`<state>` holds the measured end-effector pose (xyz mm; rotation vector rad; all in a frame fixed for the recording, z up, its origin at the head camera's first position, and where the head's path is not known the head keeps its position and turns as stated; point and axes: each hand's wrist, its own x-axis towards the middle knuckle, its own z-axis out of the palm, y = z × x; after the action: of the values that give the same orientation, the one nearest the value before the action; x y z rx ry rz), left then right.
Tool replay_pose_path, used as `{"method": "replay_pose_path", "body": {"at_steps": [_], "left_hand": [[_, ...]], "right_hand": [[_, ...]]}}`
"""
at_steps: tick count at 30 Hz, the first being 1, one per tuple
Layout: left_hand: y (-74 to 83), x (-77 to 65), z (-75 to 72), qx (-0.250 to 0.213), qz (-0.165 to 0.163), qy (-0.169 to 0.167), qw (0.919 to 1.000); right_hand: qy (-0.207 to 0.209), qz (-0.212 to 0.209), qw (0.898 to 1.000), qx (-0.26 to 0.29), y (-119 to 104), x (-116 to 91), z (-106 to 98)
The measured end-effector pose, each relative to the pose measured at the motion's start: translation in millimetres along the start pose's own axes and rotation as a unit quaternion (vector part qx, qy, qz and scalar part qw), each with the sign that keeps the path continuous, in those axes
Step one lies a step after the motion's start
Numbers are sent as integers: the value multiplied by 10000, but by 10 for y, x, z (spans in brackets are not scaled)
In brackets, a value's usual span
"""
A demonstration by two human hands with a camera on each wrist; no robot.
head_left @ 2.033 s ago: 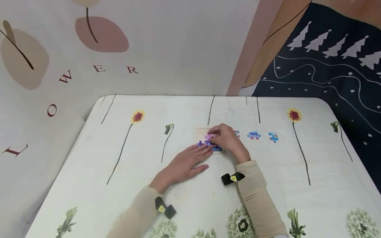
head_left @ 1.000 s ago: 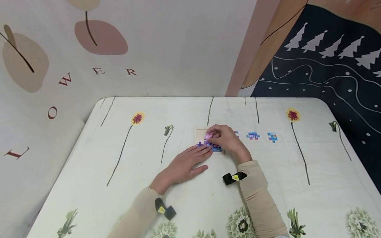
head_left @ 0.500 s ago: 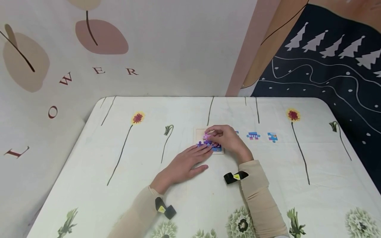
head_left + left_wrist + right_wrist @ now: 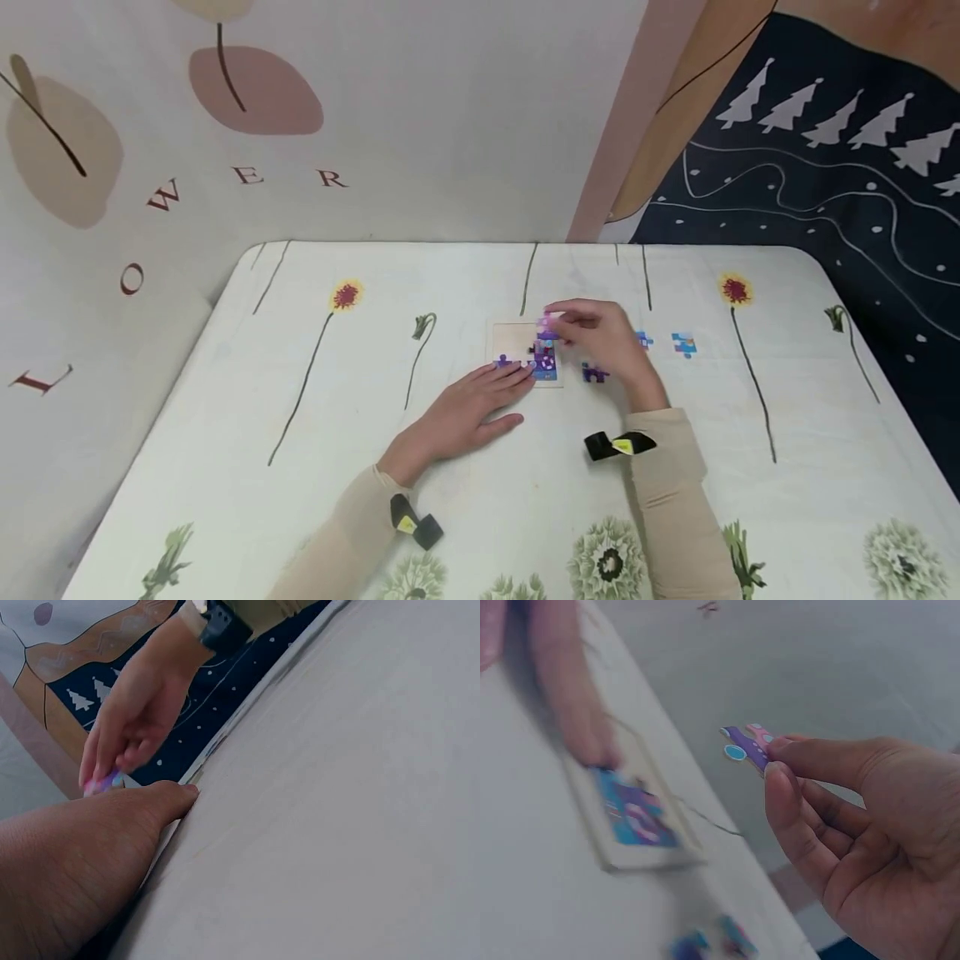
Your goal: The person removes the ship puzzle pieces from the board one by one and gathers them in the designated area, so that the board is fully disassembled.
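Puzzle tray (image 4: 510, 340): lay well apart from the far table edge; its pale, wood-coloured floor showed at far left.
Room: the white, flower-printed tablecloth (image 4: 225, 375) spread wide beyond both forearms; a loose purple piece (image 4: 595, 374) sat just right of the tray.
Held jigsaw piece (image 4: 744, 746): raised near the tray's far right corner; in the right wrist view its purple band slanted from upper left down to the fingertips, the round blue tab pointing lower left.
Right hand (image 4: 603, 337): pinched it, fingertips closed to its thickness.
Left hand (image 4: 480, 417): straight-fingered, gripping nothing, touched the fitted pieces (image 4: 546, 362).
Surfaces: thin, flat, knobbed pieces; square-edged tray.
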<state>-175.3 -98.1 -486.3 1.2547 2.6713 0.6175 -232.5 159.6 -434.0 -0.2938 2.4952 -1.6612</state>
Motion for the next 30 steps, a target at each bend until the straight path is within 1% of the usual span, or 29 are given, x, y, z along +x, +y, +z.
{"method": "replay_pose_path", "body": {"at_steps": [1,4,9,11,14,15,18,21,24,30], "left_hand": [[-1,0,-2,5,0,-2,10000],[-10,-13,-8,61,-48,4,10000],[-17,-28,-3,32,-45,34,10000],[-12,-22,4,-22,12,85,10000],[-3,-10,21,-77,59,144,9998],[0,-6,28,-93,61,161,9998],[-1,-13,31,-143,38,172,9997],[7,-10,35,-221,23,188,9996],[6,-2,37,-205,20,209,9996],[3,5,18,-139,45,222,9996]], "right_hand": [[55,41,10000,5,9,-44,-75],[134,335,9993,-78,80,-206,-292],[62,883,9957,-271,320,-512,-630],[61,1019,9943,-323,411,-620,-747],[66,1074,9936,-337,512,-731,-871],[64,1073,9936,-359,533,-752,-897],[48,990,9940,-456,594,-765,-888],[46,995,9925,-712,605,-764,-867],[101,1025,9907,-884,611,-762,-859],[158,1066,9902,-892,631,-753,-851]]}}
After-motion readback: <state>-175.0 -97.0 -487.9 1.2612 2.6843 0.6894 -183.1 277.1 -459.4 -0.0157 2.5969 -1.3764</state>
